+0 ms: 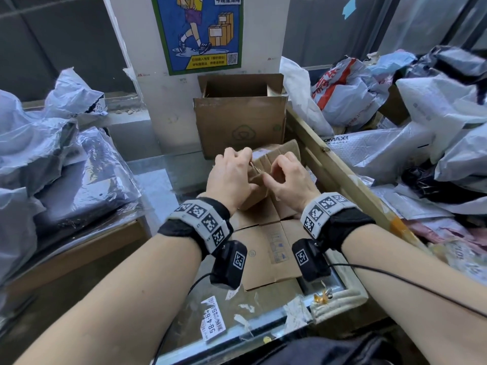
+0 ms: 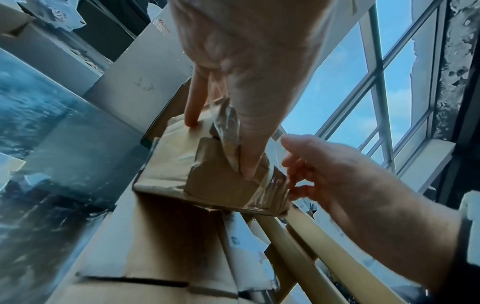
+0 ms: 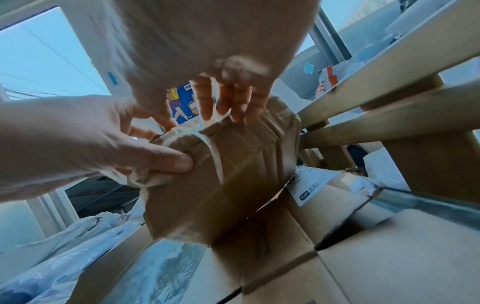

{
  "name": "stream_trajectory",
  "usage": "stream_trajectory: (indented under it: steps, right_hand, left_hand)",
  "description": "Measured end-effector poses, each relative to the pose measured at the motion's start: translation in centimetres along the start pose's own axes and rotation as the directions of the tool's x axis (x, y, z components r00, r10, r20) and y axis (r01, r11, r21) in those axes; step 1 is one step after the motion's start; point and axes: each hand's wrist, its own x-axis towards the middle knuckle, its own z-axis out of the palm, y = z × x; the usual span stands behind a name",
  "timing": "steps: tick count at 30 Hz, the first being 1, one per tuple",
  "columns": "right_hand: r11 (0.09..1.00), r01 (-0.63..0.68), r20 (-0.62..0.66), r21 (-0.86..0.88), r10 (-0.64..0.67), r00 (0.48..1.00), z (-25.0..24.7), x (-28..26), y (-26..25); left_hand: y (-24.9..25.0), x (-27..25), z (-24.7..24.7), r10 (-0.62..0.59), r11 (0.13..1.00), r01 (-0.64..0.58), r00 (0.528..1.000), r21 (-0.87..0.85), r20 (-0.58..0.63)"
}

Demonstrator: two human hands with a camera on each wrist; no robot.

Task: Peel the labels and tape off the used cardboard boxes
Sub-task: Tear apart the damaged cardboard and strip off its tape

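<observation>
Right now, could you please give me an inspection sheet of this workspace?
Surface: glass counter, paper scraps and a peeled label stuck near its front edge.
Job's things: small cardboard box on flattened cardboard; clear tape part lifted.
Clutter: plastic mailer bags on both sides.
Hands: left hand grips the box; right hand pinches tape.
Cables: black wire from the wrist camera.
Surroundings: open carton, poster.

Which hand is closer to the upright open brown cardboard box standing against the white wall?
Left. The left hand sits directly before the upright open brown cardboard box, fingers just below its base. The right hand sits beside it, lower and further right.
</observation>
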Motion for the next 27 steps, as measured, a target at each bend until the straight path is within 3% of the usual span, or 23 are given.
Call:
stream_trajectory:
  steps: [3, 6, 10, 18, 23, 27]
  right_hand:
    - [0.989, 0.015, -0.083, -0.148, -0.028, 0.996, -0.3, -0.2, -0.3]
    - [0.967, 0.014, -0.061, -0.255, -0.031, 0.998, -0.2, -0.2, -0.4]
    - [0.963, 0.047, -0.056, -0.266, -0.064, 0.996, 0.3, -0.8, -0.4]
    - [0.941, 0.068, -0.048, -0.331, -0.088, 0.995, 1.0, -1.2, 0.2]
    - [0.943, -0.040, -0.024, -0.332, 0.034, 0.999, 1.2, -1.6, 0.7]
    - [0.963, -0.060, 0.011, -0.264, 0.065, 0.998, 1.1, -1.9, 0.6]
  left_hand:
    - [0.0, -0.3, 0.6, 0.059, 0.998, -0.059, 0.998, -0.031, 0.013]
    - [0.0, -0.8, 1.1, 0.088, 0.993, -0.087, 0.996, -0.078, 0.003]
    - [-0.6, -1.4, 1.8, 0.117, 0.986, -0.122, 0.992, -0.114, -0.043]
    - [-0.6, -1.7, 2.2, 0.176, 0.984, -0.176, 0.982, 0.014, -0.066]
    - [-0.6, -0.7, 1.9, 0.255, 0.951, -0.254, 0.967, 0.176, 0.018]
    - [0.1, 0.8, 0.8, 0.239, 0.969, -0.245, 0.957, 0.018, 0.165]
